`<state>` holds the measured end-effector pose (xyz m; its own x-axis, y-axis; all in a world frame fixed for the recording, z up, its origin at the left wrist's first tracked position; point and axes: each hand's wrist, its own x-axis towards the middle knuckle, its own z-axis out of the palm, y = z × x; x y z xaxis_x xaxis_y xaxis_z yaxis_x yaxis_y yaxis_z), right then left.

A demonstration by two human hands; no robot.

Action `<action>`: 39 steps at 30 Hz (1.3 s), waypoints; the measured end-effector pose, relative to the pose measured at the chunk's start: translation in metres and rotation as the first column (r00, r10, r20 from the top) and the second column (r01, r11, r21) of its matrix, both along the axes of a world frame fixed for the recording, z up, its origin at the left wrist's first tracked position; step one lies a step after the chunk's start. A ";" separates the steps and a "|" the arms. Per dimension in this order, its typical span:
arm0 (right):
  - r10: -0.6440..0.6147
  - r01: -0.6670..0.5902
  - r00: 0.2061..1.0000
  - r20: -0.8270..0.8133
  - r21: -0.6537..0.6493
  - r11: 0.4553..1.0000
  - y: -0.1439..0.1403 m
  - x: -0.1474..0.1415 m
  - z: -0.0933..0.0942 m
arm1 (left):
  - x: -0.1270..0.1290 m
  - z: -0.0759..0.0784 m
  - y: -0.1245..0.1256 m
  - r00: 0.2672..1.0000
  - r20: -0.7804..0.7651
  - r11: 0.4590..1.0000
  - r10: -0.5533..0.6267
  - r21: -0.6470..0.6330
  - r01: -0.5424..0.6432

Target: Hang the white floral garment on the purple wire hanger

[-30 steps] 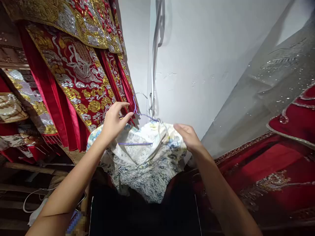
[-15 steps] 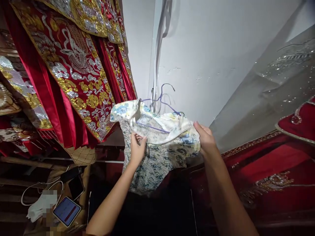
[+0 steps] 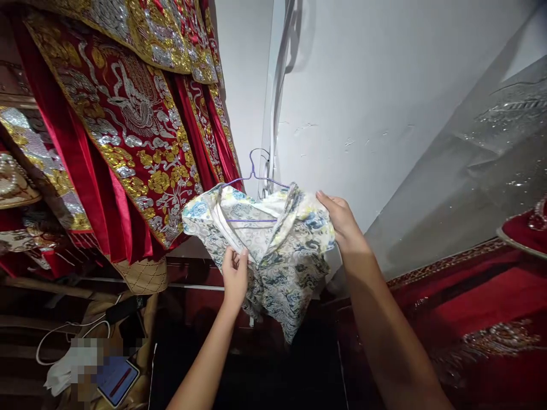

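A short-sleeved floral blouse (image 3: pixel 294 267) in white, blue, yellow and grey hangs in front of me on a thin purple hanger (image 3: pixel 253 176). The hanger's hook and shoulders show above the neckline, and its lower bar crosses inside the V-shaped neck opening. My left hand (image 3: pixel 235 273) pinches the edge of the neckline at its lower left. My right hand (image 3: pixel 342 219) grips the blouse at the sleeve on the right, thumb on top; its fingertips are partly hidden behind the cloth.
Red garments with gold and silver embroidery (image 3: pixel 149 136) hang at the left. A white wall (image 3: pixel 350 85) stands behind. A phone (image 3: pixel 117 380), a white cable (image 3: pixel 47 341) and a woven chair (image 3: pixel 147 319) are at lower left. Red beaded fabric (image 3: pixel 482 296) lies at right.
The hanger has turned and shifted left, now sitting more level inside the blouse. The neckline has opened into a V. Both hands keep their hold and have moved slightly left.
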<state>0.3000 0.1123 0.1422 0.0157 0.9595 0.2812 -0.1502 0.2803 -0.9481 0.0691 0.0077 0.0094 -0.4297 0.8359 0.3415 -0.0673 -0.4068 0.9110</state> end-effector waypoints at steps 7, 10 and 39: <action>-0.186 0.182 0.980 -0.076 -0.053 0.982 -0.033 0.021 -0.065 | 0.000 -0.001 -0.021 0.964 0.012 0.963 -0.265 -0.041 0.265; -0.475 0.474 0.880 0.008 0.049 0.879 -0.053 0.015 -0.092 | 0.000 -0.013 -0.025 0.948 0.090 0.948 -0.306 -0.061 0.312; 0.267 -0.208 0.953 0.144 -0.332 0.920 -0.115 -0.093 -0.129 | 0.010 -0.075 -0.045 0.913 -0.244 0.939 -0.326 -0.193 0.284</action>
